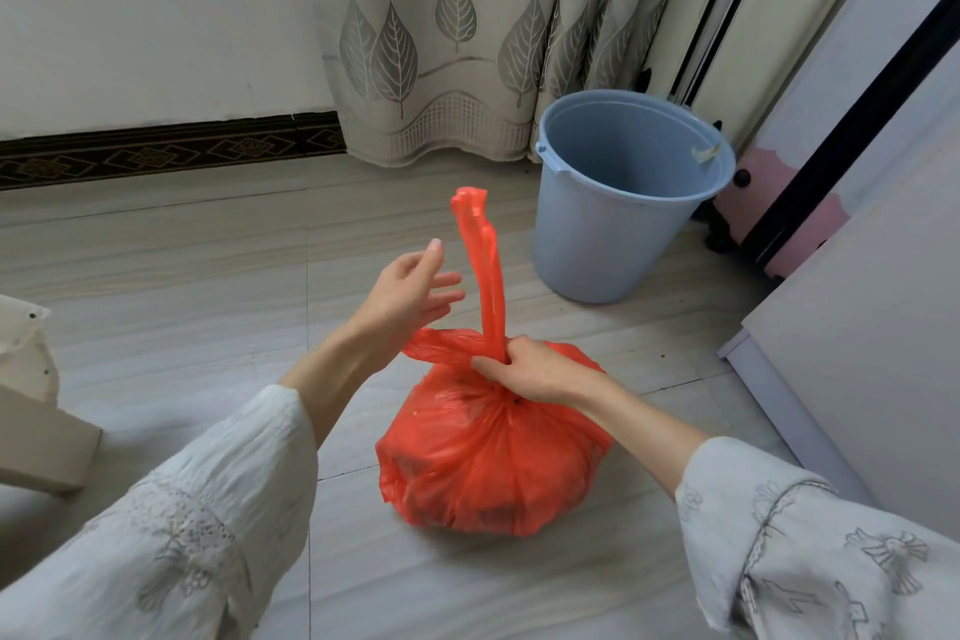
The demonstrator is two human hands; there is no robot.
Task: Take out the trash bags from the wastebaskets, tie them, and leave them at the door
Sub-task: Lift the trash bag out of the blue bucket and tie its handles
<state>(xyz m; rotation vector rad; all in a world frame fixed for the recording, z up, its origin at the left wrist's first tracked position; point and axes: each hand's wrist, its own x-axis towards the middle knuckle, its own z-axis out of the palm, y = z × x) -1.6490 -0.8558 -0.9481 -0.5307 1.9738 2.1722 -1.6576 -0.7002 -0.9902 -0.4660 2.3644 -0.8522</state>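
Red trash bag (488, 463): right hand (530, 372) grips neck, left hand (410, 291) spread.

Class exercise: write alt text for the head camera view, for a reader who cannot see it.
A person's right hand grips the gathered neck of a full red trash bag on the floor, while the open left hand hovers beside one upright bag handle. A blue wastebasket stands behind, unlined.

A single head-worn camera looks forward and steeply down at the tiled floor (208, 244), close above the person's forearms, facing the curtained wall (130, 16). Wide-angle lens bends the edges.
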